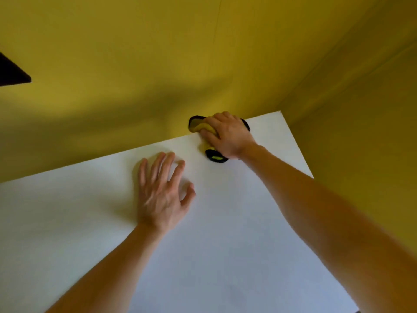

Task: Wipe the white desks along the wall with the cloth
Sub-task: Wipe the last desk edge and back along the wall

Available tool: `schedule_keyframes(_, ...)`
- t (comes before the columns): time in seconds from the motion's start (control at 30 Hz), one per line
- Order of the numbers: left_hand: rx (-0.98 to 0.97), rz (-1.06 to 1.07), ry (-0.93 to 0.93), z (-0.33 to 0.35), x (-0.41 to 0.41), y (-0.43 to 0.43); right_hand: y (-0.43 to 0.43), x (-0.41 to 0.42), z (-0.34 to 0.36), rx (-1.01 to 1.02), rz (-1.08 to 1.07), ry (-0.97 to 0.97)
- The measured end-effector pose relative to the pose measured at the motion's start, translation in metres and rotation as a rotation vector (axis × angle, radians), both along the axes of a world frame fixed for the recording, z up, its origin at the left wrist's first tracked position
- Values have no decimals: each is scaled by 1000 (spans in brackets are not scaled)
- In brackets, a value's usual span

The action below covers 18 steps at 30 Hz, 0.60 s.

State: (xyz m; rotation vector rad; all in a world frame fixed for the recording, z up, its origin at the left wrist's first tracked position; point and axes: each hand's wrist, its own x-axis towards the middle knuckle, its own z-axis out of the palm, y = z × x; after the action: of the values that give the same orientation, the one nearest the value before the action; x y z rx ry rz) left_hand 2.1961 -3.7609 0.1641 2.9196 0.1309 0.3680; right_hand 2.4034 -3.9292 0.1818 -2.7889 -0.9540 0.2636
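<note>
Gripping the bunched yellow cloth [204, 128] with black edging, the right hand [228, 135] curls its fingers [211, 136] round it at the far edge of the white desk [225, 233], against the yellow wall [135, 64]. Left hand [161, 195] rests flat nearby, fingers spread.

the left forearm [108, 267] comes up from the lower edge of the view. the left grip [161, 199], a bare hand, lies palm down on the flat white table [225, 256], with four fingers straight and fanned apart and the thumb bent out to the side. the right arm [316, 211] stretches farther forward, almost straight. the right grip [228, 134], back of the hand upward, has its fingers curled over a crumpled yellow cloth with black edging [203, 127] and presses it down.
</note>
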Motion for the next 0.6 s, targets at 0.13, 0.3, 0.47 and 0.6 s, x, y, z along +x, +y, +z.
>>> schedule_keyframes(0.13, -2, 9, 17, 2, 0, -3, -114, 56, -9, -108, -432, -96)
schedule_keyframes(0.3, -7, 2, 6, 3, 0, -2, -11, -2, -17, -90, -330, -135)
schedule_keyframes(0.47, -4, -5, 5, 4, 1, -2, 1, -19, -1, 66, -33, -50)
schedule_keyframes(0.6, 6, 4, 0, 5, 1, -2, -104, 51, -1, -93, -464, -47)
